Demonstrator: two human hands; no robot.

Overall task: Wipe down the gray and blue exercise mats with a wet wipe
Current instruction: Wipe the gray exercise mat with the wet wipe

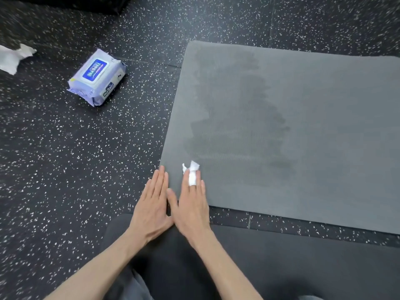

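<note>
Hands sit at the near-left corner of the gray mat (313, 126), both flat, fingers straight and together. Right hand (191, 204) presses the wet wipe (192, 173) onto the mat; wipe is bunched under the fingers, threaded up between two of them, a tuft sticking out past the tips. Left hand (151, 206) holds nothing, palm down across the mat's left edge, fingertips just on it, thumb touching the right thumb.

Mat's long axis runs left-right, off frame to the right; its short left edge runs near-far. Damp darker band covers the left part from the far edge down to just beyond the wipe. Unwiped mat lies right of the fingers, so I'd expect the right hand, nearer, to sweep rightward along the long axis.

Wipes pack (97, 77) sits far-left on the speckled floor (65, 159); a crumpled wipe (13, 57) lies beyond it. Blue mat isn't visible.
</note>
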